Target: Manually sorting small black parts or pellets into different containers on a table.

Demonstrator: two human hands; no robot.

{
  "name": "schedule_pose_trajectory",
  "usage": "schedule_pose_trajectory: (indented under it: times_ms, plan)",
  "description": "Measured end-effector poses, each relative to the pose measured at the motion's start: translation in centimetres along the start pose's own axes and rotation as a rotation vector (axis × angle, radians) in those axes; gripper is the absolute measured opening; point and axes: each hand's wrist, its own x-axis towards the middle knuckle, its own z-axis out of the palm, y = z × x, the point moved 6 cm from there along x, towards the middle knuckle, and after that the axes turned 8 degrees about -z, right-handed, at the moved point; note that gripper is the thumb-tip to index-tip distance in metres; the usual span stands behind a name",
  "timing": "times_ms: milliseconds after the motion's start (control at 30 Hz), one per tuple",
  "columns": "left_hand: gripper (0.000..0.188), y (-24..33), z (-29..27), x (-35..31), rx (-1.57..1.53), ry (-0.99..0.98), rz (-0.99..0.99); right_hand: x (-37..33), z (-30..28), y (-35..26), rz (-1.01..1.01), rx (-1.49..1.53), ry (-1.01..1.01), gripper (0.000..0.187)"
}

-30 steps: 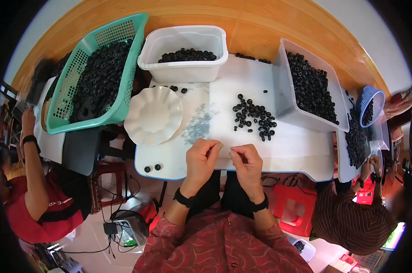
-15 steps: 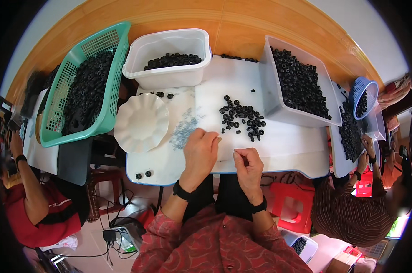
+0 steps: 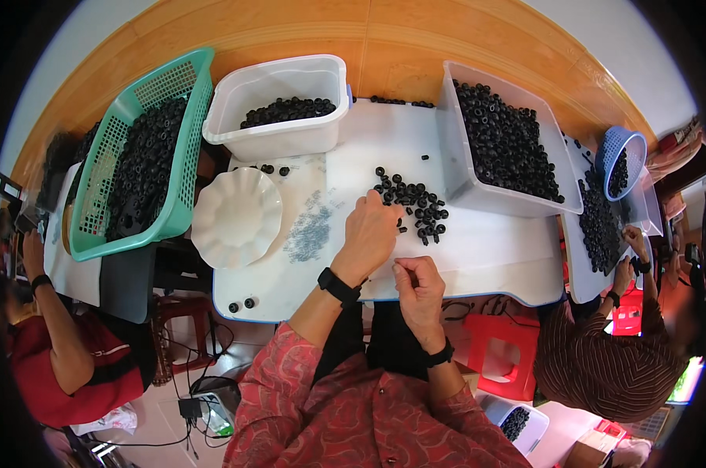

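Hands [image 3: 368, 238] near pieces [image 3: 421, 201], blurred shirt marking [image 3: 102, 352]

Cannot make out anything inside the left hand [image 3: 368, 235] (hidden by its own back) or the right hand [image 3: 421, 292].

Between the plate [image 3: 236, 217] and black pieces [image 3: 422, 212], a hand could pass. The bin [image 3: 456, 165] blocks the right, room behind it unclear.

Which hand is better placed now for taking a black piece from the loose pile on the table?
Probably the left hand: it is right at the near-left side of the loose pile. The right hand is apart from it, near the front edge of the table.
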Motion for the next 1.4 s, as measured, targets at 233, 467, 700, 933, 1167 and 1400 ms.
schedule_pose_trajectory:
  times_ms: [233, 467, 700, 933, 1167, 1400]
  plan:
    - [0.019, -0.1, -0.4, -0.6, -0.087, 0.004, 0.004, 0.1, 0.0, -0.4, -0.02, -0.009, -0.007, 0.009]
    - [0.024, -1.5, -1.8, -2.9, -0.903, -0.236, -0.115, 0.0, 0.0, -0.3, -0.026, -0.008, -0.007, 0.009]
    - [0.03, -1.7, -2.7, -7.4, -1.619, -0.343, -0.181, -0.1, -0.1, -0.2, -0.005, 0.012, -0.014, 0.007]
    - [0.026, -3.8, -1.0, -10.6, -1.864, -0.278, -0.275, -0.8, -0.1, -2.2, 0.125, 0.195, -0.04, 0.005]
    - [0.024, -4.7, 0.2, -12.0, -1.886, -0.197, -0.362, -0.9, 0.4, -5.6, 0.059, 0.238, -0.15, 0.007]
    - [0.023, -4.9, 0.7, -12.4, -1.893, -0.19, -0.384, -1.0, 1.4, -6.1, 0.023, 0.278, -0.203, 0.008]
